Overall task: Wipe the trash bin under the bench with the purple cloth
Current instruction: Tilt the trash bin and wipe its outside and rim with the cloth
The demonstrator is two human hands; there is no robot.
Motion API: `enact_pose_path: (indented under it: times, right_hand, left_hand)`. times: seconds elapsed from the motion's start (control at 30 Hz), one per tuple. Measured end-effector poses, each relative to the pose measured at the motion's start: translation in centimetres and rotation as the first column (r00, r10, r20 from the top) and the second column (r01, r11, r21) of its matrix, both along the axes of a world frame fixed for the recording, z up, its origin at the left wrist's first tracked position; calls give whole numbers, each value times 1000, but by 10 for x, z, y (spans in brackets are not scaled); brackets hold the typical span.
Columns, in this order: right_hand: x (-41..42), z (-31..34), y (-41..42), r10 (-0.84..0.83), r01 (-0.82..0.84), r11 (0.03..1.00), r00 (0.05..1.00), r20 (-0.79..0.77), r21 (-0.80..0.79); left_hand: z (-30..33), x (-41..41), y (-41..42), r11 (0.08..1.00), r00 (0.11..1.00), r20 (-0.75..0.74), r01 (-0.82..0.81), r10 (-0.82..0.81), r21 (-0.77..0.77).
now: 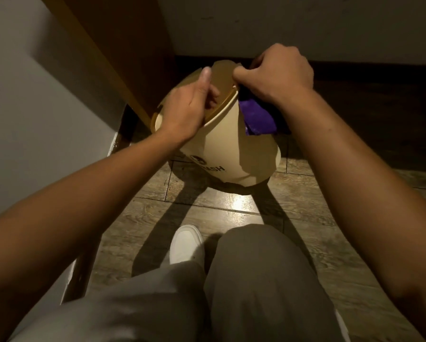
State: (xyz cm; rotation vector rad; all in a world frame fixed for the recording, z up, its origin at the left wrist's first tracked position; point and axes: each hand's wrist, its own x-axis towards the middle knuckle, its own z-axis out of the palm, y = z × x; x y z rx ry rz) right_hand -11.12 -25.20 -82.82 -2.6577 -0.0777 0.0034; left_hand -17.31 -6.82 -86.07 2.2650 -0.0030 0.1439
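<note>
1. Hands, two: left hand (191,108) clamps the rim of one cream trash bin (228,154); right hand (279,72) clutches one purple cloth (257,118) against the bin's upper side.
2. Bin stands tilted on the wood floor (231,206) beside a wooden bench panel (123,45); its inside is not visible.
3. Lettering on the bin is partly hidden; one white shoe (186,244) shows.

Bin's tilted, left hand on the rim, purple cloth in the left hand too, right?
Not quite: the cloth is in the right hand, hanging down against the side of the bin. The head view shows it. The rest stands: the bin is tilted and the left hand is on its rim.
</note>
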Motion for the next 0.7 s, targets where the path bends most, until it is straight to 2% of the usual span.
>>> enact_pose_path:
  times: [0.1, 0.17, 0.2, 0.23, 0.27, 0.33, 0.4, 0.57, 0.7]
  right_hand:
    - [4, 5, -1, -29, 29, 999, 1000, 6, -33]
    - [7, 6, -3, -32, 32, 998, 999, -4, -58]
    - [8, 6, -3, -26, 26, 998, 1000, -6, -64]
    - [9, 5, -2, -16, 16, 997, 1000, -7, -70]
    - [9, 6, -1, -3, 2, 997, 1000, -8, -83]
    - [9, 7, -1, 31, -34, 989, 999, -22, -143]
    - [10, 8, -4, 59, -66, 979, 997, -45, -194]
    - [12, 4, -8, 45, -54, 977, 998, -46, -205]
    - [1, -12, 19, 120, -132, 982, 988, -96, -138]
  left_hand:
    - [-23, -2, 44, 960, 975, -129, -146, 180, 240]
    - [-37, -1, 75, 896, 910, -250, -218, 330, 386]
    - [-43, 0, 86, 886, 859, -336, -243, 385, 394]
    - [-47, 1, 94, 900, 800, -441, -270, 407, 341]
    - [-50, 0, 98, 922, 740, -549, -318, 388, 223]
    - [-56, -3, 98, 900, 645, -703, -436, 299, -17]
    - [-60, -7, 94, 879, 620, -737, -471, 270, -74]
    - [-43, -24, 107, 854, 668, -692, -500, 274, -144]
    - [-14, -45, 151, 849, 709, -569, -527, 417, -34]
